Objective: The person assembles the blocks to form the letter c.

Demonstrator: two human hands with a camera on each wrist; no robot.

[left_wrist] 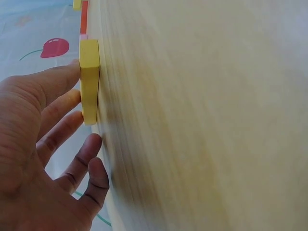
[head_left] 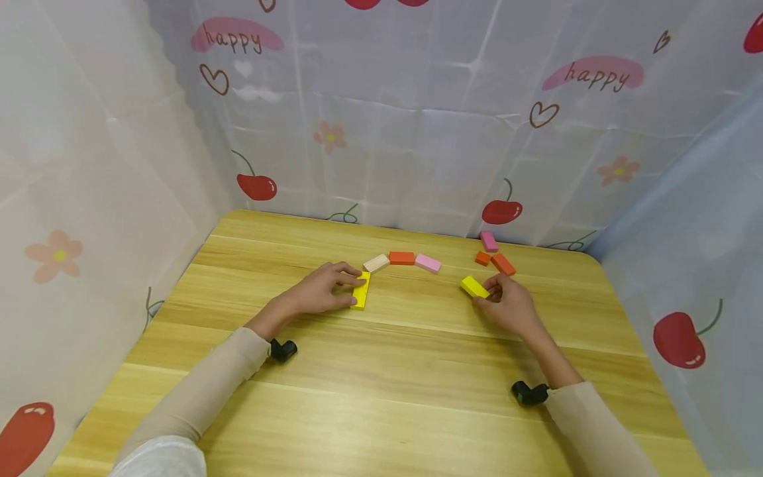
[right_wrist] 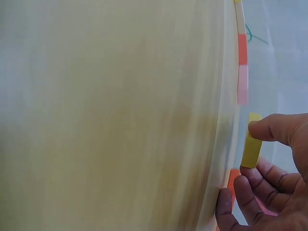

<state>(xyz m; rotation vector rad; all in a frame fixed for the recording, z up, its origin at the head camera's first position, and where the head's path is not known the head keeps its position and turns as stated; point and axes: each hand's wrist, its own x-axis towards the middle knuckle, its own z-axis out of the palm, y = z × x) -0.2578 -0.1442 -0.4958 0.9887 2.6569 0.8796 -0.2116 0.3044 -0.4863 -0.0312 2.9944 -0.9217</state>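
Observation:
In the head view, my left hand (head_left: 324, 289) pinches a yellow block (head_left: 361, 291) that lies flat on the table. The left wrist view shows its thumb and two fingers against that yellow block (left_wrist: 89, 82), with the other fingers apart from it. My right hand (head_left: 510, 305) holds a second yellow block (head_left: 474, 287) between thumb and fingers; the right wrist view shows this yellow block (right_wrist: 251, 144) raised off the tabletop. A cream block (head_left: 376, 263), a red-orange block (head_left: 402, 258) and a light pink block (head_left: 428, 263) form a curved row beyond the left-hand block.
Beyond my right hand lie a pink block (head_left: 489, 241), a small orange block (head_left: 483, 258) and a longer red-orange block (head_left: 503, 264). The wooden table (head_left: 357, 397) ends at a printed curtain (head_left: 405, 152) at the back, with curtains on both sides too.

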